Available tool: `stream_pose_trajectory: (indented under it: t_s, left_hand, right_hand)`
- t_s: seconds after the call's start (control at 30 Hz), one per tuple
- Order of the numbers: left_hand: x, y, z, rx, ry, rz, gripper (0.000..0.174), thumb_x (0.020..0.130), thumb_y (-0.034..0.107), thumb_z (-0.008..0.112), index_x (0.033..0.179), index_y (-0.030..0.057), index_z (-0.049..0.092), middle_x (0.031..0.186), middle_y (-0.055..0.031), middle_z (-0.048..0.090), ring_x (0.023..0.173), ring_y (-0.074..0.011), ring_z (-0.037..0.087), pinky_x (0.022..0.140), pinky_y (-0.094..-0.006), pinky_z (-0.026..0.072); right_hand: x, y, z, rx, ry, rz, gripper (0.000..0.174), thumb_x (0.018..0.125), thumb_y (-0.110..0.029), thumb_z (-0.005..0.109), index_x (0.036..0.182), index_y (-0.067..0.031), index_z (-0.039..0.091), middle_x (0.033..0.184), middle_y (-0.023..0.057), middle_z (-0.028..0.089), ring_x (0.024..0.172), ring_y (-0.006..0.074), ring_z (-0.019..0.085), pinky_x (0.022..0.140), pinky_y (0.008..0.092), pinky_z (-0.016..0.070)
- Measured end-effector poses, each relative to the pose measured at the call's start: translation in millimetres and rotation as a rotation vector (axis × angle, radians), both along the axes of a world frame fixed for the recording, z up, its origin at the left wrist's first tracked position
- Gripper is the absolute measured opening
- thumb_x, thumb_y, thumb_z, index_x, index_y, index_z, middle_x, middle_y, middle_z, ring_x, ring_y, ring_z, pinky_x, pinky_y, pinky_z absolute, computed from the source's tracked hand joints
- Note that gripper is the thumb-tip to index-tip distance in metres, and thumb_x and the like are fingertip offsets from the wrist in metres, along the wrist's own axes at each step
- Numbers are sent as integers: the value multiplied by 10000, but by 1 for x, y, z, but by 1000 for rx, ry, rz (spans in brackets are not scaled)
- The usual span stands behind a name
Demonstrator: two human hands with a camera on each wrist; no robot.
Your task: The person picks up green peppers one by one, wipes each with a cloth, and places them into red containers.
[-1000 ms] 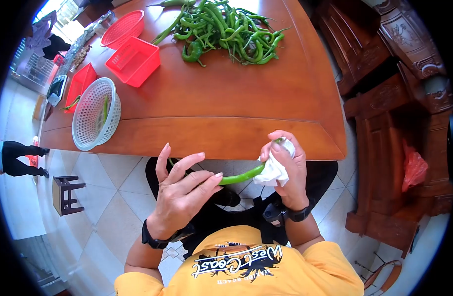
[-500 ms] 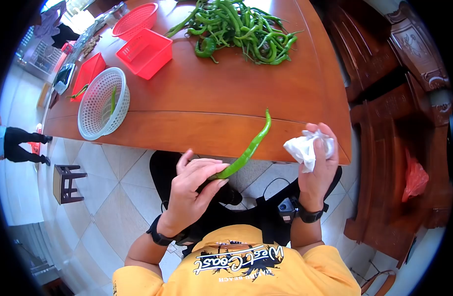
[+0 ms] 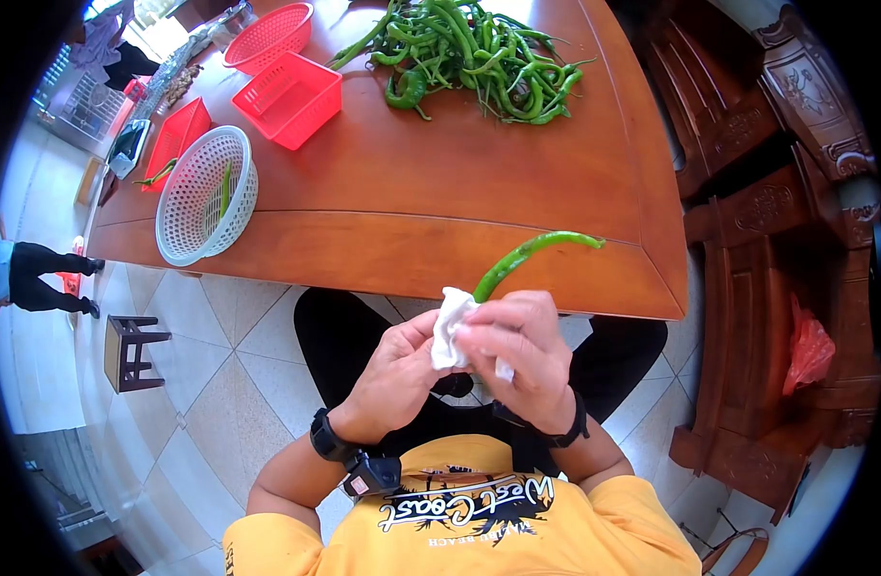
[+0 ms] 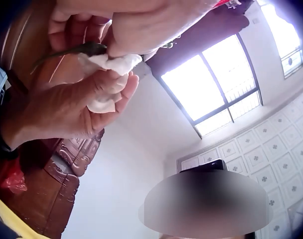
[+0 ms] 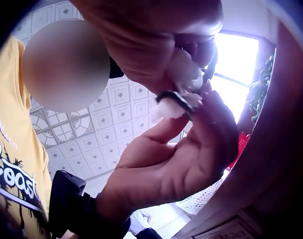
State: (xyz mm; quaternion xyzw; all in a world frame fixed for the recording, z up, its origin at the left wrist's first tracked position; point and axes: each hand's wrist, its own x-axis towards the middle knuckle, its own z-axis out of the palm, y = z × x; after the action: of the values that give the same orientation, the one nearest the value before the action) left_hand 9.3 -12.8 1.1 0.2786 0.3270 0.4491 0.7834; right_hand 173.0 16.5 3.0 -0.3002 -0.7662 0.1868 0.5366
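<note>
A long green chili pepper (image 3: pixel 531 254) is held in front of the body, near the table's front edge, its free tip curving to the right. My left hand (image 3: pixel 387 379) pinches its stem end, and the dark curled stem (image 5: pixel 173 97) pokes out by the fingertips in the right wrist view. With my right hand (image 3: pixel 529 355) I hold a crumpled white tissue (image 3: pixel 450 336) around the pepper's lower part. Both hands meet at the tissue, which hides that stretch of the pepper.
A heap of green peppers (image 3: pixel 479 58) lies at the back of the wooden table (image 3: pixel 392 182). To the left stand a white perforated basket (image 3: pixel 171 216) with a pepper inside and several red baskets (image 3: pixel 291 96). A stool (image 3: pixel 138 355) and a standing person (image 3: pixel 42 278) are farther left.
The right hand brought the tissue away from the pepper, then back left onto its stem end. The left hand shifted its grip to that end, and the pepper's tip swung out to the right.
</note>
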Motion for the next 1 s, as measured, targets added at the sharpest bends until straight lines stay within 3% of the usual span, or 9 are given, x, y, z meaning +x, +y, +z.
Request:
stream_pose_trajectory:
  t_s: [0.07, 0.17, 0.3, 0.4, 0.53, 0.67, 0.83, 1.0]
  left_hand:
    - [-2, -1, 2, -44, -53, -7, 291, 962, 172, 556, 1207, 17, 576, 1070, -31, 642, 974, -86, 598, 850, -236, 474]
    - [-3, -3, 1, -76, 70, -16, 295, 962, 190, 558, 1189, 7, 601, 974, -24, 653, 844, -66, 559, 759, -215, 457]
    - [-4, -3, 8, -78, 117, -54, 298, 965, 200, 557, 1174, -3, 619, 907, -12, 641, 744, -56, 480, 692, -199, 414]
    - [-6, -3, 7, -45, 113, -83, 320, 965, 192, 547, 1199, -21, 597, 924, -16, 638, 801, -61, 549, 711, -210, 431]
    - [-2, -2, 9, -54, 110, -78, 313, 970, 211, 548, 1184, -7, 615, 902, -6, 630, 746, -61, 464, 693, -204, 407]
    - [0, -1, 7, 2, 153, -68, 305, 974, 208, 541, 1181, -2, 619, 911, -3, 627, 748, -62, 465, 693, -204, 411]
    - [-3, -1, -4, -9, 110, -33, 304, 979, 197, 529, 1203, 7, 604, 962, 3, 629, 785, -50, 499, 713, -197, 428]
    - [-3, 2, 2, -29, 102, 31, 346, 982, 196, 522, 1278, 19, 548, 1004, 0, 631, 839, -53, 543, 740, -198, 446]
  right_hand:
    - [0, 3, -1, -28, 33, -85, 325, 645, 51, 760, 942, -59, 684, 894, 78, 589, 776, 242, 561, 644, 310, 469]
    - [7, 8, -3, -37, 56, -141, 318, 686, 82, 758, 968, -44, 684, 878, 86, 562, 705, 192, 556, 573, 262, 452]
    - [14, 14, -3, -46, 43, -280, 316, 727, 86, 731, 1017, -24, 674, 888, 81, 533, 717, 180, 544, 581, 256, 441]
    - [16, 17, -6, -33, 23, -345, 329, 747, 80, 715, 1057, -16, 661, 905, 89, 521, 760, 179, 537, 611, 255, 438]
    - [14, 12, -4, -147, 20, -256, 341, 752, 17, 738, 1080, -12, 650, 954, 98, 505, 792, 186, 529, 652, 251, 443]
    - [8, 6, -5, -185, 35, -194, 242, 740, -35, 771, 960, -26, 670, 963, 102, 505, 804, 196, 561, 655, 271, 479]
    - [3, -5, -2, -256, 99, -1, 195, 732, 0, 765, 902, -16, 672, 1045, 131, 559, 770, 185, 627, 634, 257, 508]
    - [2, -6, -5, -220, 76, 65, 242, 733, 35, 748, 954, -36, 681, 961, 113, 583, 765, 179, 621, 605, 258, 492]
